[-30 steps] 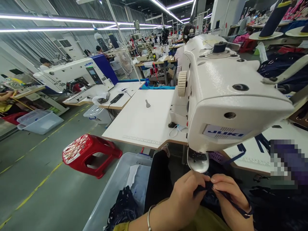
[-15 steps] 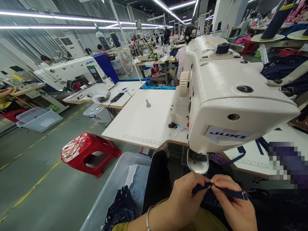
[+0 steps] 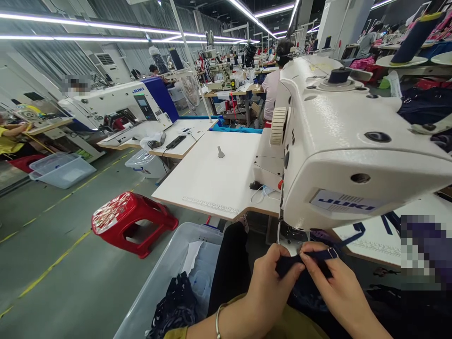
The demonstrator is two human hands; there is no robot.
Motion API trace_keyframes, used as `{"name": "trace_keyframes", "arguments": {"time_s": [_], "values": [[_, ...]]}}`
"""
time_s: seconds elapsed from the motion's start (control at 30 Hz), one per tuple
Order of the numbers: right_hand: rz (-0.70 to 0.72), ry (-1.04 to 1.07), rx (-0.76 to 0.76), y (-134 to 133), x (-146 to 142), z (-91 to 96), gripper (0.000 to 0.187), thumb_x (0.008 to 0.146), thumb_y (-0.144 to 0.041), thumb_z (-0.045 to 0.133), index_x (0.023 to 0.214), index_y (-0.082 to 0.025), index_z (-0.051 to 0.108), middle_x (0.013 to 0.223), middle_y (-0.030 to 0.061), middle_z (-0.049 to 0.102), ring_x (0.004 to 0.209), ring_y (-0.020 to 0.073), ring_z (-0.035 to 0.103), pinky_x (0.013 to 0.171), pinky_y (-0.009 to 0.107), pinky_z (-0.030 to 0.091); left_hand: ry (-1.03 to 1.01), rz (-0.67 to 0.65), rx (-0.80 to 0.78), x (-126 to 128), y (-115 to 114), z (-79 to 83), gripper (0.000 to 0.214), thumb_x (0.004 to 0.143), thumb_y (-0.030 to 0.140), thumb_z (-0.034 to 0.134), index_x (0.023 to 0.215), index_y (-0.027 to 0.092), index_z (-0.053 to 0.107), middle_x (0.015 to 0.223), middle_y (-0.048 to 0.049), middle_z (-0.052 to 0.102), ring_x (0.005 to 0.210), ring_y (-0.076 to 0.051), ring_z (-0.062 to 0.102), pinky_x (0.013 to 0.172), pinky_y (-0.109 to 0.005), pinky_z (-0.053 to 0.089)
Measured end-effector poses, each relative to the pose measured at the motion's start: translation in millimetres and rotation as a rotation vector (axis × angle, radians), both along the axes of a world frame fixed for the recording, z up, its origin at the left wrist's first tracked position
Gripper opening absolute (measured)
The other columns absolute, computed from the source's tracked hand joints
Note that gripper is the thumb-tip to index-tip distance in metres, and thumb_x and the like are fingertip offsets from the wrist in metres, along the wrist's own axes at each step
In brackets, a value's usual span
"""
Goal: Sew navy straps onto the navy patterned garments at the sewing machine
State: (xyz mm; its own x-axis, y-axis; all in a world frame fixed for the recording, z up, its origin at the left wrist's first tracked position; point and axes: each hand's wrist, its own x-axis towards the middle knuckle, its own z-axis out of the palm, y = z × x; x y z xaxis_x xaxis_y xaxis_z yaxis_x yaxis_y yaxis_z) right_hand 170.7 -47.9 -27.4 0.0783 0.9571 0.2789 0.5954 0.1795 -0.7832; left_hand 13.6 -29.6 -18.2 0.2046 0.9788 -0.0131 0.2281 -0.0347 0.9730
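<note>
Between my two hands is a narrow navy strap (image 3: 319, 255) with a small metal slider ring (image 3: 332, 253) near its right end. My left hand (image 3: 270, 282) pinches the strap's left part between thumb and fingers. My right hand (image 3: 328, 275) pinches it just to the right, fingertips almost meeting the left ones. Both hands are just below the needle area of a white sewing machine (image 3: 339, 179); its metal presser area (image 3: 293, 242) is partly hidden behind my fingers. Dark navy fabric (image 3: 309, 294) lies beneath the hands on my lap.
A white table (image 3: 208, 174) with a small grey metal piece (image 3: 221, 152) extends left of the machine. A clear plastic bin (image 3: 165, 263) holding navy straps (image 3: 174, 303) stands beside my leg. A red stool (image 3: 136, 221) is on the floor further left. More navy straps hang at the right.
Both hands have moved up with the strap, closer to the machine's needle area. The strap's ringed end now points slightly upward to the right. The view has shifted a little.
</note>
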Motion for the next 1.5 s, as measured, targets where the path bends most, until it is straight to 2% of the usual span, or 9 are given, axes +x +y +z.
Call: {"name": "trace_keyframes", "arguments": {"time_s": [0.13, 0.23, 0.3, 0.4, 0.5, 0.63, 0.87, 1.13, 1.5], "values": [[-0.005, -0.158, 0.093, 7.4, 0.4, 1.0, 0.010, 0.093, -0.032, 0.050, 0.098, -0.027, 0.058, 0.089, 0.0003, 0.069, 0.080, 0.0181, 0.069, 0.066, 0.026, 0.055, 0.108, 0.041, 0.147, -7.1, 3.4, -4.6, 0.019, 0.082, 0.028, 0.069, 0.092, 0.021, 0.054, 0.073, 0.0034, 0.062, 0.061, -0.011, 0.057, 0.056, -0.020, 0.047], [-0.031, -0.188, 0.093, 11.1, 0.4, -0.6, 0.010, 0.093, -0.032, 0.050, 0.098, -0.027, 0.058, 0.090, 0.0010, 0.069, 0.082, 0.0185, 0.069, 0.066, 0.026, 0.055, 0.252, 0.190, 0.550, -18.0, 8.0, -6.7, 0.026, 0.086, 0.028, 0.065, 0.108, 0.019, 0.056, 0.096, -0.0061, 0.063, 0.085, -0.018, 0.063, 0.075, -0.029, 0.054], [-0.034, -0.167, 0.067, 13.5, 1.3, -3.2, 0.011, 0.093, -0.033, 0.050, 0.098, -0.028, 0.058, 0.091, 0.0012, 0.069, 0.084, 0.0190, 0.069, 0.065, 0.026, 0.055, 0.378, 0.227, 0.880, -25.3, 12.2, -6.1, 0.028, 0.089, 0.025, 0.061, 0.115, 0.016, 0.057, 0.109, -0.0109, 0.061, 0.105, -0.021, 0.060, 0.091, -0.034, 0.051], [-0.051, -0.074, 0.001, 17.1, 2.6, -6.6, 0.014, 0.091, -0.037, 0.050, 0.097, -0.027, 0.059, 0.094, 0.0029, 0.069, 0.089, 0.0207, 0.068, 0.071, 0.029, 0.056, 0.572, -0.108, 1.187, -32.0, 18.9, -2.8, 0.031, 0.092, 0.019, 0.058, 0.123, 0.015, 0.058, 0.119, -0.0073, 0.064, 0.121, -0.018, 0.052, 0.109, -0.033, 0.037], [-0.083, 0.064, -0.128, 19.8, 1.6, -6.9, 0.021, 0.089, -0.043, 0.050, 0.096, -0.025, 0.059, 0.092, 0.0050, 0.068, 0.086, 0.0219, 0.067, 0.073, 0.033, 0.055, 0.770, -0.377, 1.197, -33.9, 23.1, -2.1, 0.036, 0.095, 0.021, 0.054, 0.131, 0.016, 0.054, 0.133, -0.0028, 0.059, 0.130, -0.016, 0.045, 0.112, -0.031, 0.030], [-0.129, 0.273, -0.264, 22.0, -0.7, -5.6, 0.034, 0.082, -0.052, 0.055, 0.099, -0.023, 0.055, 0.093, 0.0068, 0.065, 0.086, 0.0228, 0.064, 0.073, 0.034, 0.055, 0.910, -0.344, 1.206, -34.4, 23.2, -8.2, 0.041, 0.096, 0.023, 0.055, 0.136, 0.023, 0.050, 0.141, -0.0003, 0.052, 0.138, -0.017, 0.035, 0.106, -0.034, 0.033], [-0.081, 0.388, -0.422, 30.4, 11.1, -8.9, 0.037, 0.083, -0.055, 0.058, 0.098, -0.023, 0.052, 0.079, 0.0006, 0.058, 0.077, 0.0191, 0.058, 0.071, 0.030, 0.051, 0.848, -0.316, 1.248, -37.4, 26.1, -11.2, 0.032, 0.096, 0.022, 0.053, 0.127, 0.028, 0.058, 0.142, 0.0053, 0.050, 0.139, -0.016, 0.032, 0.108, -0.037, 0.025], [-0.017, 0.390, -0.340, 39.0, 20.0, -3.4, 0.039, 0.087, -0.055, 0.053, 0.109, -0.023, 0.057, 0.101, 0.0060, 0.065, 0.101, 0.0239, 0.060, 0.090, 0.034, 0.048, 0.897, -0.291, 1.252, -34.2, 30.7, -10.0, 0.031, 0.095, 0.026, 0.053, 0.125, 0.031, 0.059, 0.141, 0.0037, 0.052, 0.139, -0.019, 0.031, 0.108, -0.039, 0.022], [-0.142, 0.251, -0.270, 54.4, 22.7, -6.8, 0.031, 0.082, -0.043, 0.056, 0.101, -0.019, 0.063, 0.096, 0.0087, 0.072, 0.102, 0.0287, 0.064, 0.081, 0.034, 0.053, 0.872, -0.254, 1.186, -28.1, 30.5, -0.6, 0.030, 0.096, 0.026, 0.051, 0.125, 0.030, 0.059, 0.136, 0.0040, 0.056, 0.129, -0.017, 0.044, 0.098, -0.035, 0.028]]}}
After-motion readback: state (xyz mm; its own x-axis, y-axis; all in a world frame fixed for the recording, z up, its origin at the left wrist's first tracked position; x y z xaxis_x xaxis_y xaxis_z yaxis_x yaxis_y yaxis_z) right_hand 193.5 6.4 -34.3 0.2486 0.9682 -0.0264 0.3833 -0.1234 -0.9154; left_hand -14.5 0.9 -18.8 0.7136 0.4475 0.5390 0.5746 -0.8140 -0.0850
